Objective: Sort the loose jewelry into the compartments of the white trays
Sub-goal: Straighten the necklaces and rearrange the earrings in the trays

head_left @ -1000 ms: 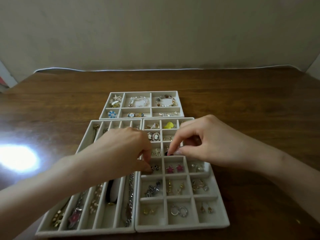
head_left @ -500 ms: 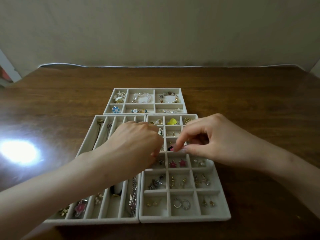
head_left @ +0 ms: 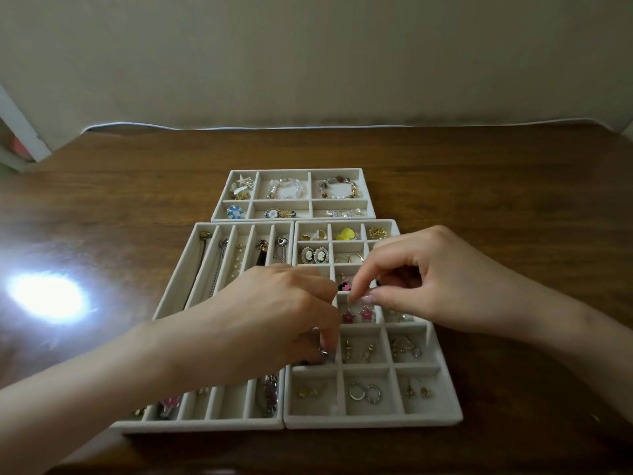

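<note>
Presently both hands worked over the grid tray (head_left: pixel 373 421), the tray under the right hand's reach.

Left hand (head_left: pixel 274 320): fingers curled downward, tips pinching a small silvery piece (head_left: pixel 323 353) in the compartment directly beneath them. Judged that it was being seated or straightened there, since neighbouring compartments held pieces grouped by kind.

Right hand (head_left: pixel 428 286): thumb and forefinger drawn together just beyond the left knuckles. The tips were over the divider between a pink-and-black piece (head_left: pixel 344 286) and the pink stars (head_left: pixel 358 315). Could not tell whether anything lay between the tips; too small.

Under the left forearm sat the long-slot tray (head_left: pixel 191 425), chains laid lengthwise in it, presumably so they would not tangle. Beyond both hands was the far tray (head_left: pixel 294 171), with bracelets (head_left: pixel 284 188) coiled in its wide compartments, which suit their bulk. Silver hoops (head_left: pixel 364 392) lay nearer the person than the right hand.

All the jewelry I could see lay inside compartments. Judged the sorting close to finished, with only fine adjustment left.

Surface: dark, glossy wooden table (head_left: pixel 513 200), the trays butted together. A hard white glare (head_left: pixel 48 298) sat left of the left forearm. Room: plain pale wall (head_left: pixel 308 63) behind the table.
</note>
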